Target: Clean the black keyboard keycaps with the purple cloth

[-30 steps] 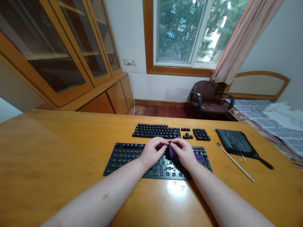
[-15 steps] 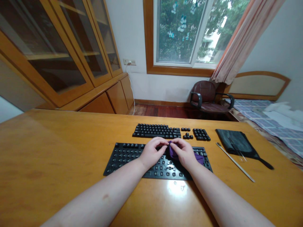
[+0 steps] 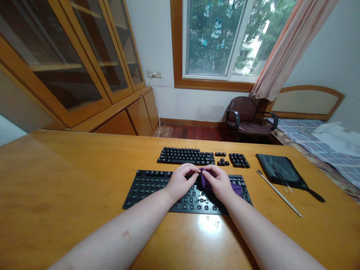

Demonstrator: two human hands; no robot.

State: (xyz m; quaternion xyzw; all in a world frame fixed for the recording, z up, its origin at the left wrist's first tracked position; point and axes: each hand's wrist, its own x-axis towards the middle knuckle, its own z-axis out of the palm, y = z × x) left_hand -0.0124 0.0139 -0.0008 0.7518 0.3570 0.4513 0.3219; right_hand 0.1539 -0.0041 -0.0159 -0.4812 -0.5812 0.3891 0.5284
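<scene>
A black keyboard (image 3: pixel 152 187) with most of its keycaps off lies on the wooden desk, its top row still capped at the left. Over it, my right hand (image 3: pixel 221 183) is closed on a purple cloth (image 3: pixel 206 182), part of which hangs out past the wrist at the right. My left hand (image 3: pixel 184 180) meets it fingertip to fingertip, thumb and fingers pinched together. Whatever sits in that left pinch is too small to make out. Behind the hands, loose black keycaps (image 3: pixel 185 154) are laid out in keyboard order, with the number pad keys (image 3: pixel 239 160) in their own block.
On the desk's right lie a black zip pouch (image 3: pixel 281 170), a wire puller (image 3: pixel 282 180) on it, and a long thin brush (image 3: pixel 279 193). Beyond the desk stand a glass-door cabinet (image 3: pixel 112 101), an office chair (image 3: pixel 244 112) and a bed (image 3: pixel 312 127).
</scene>
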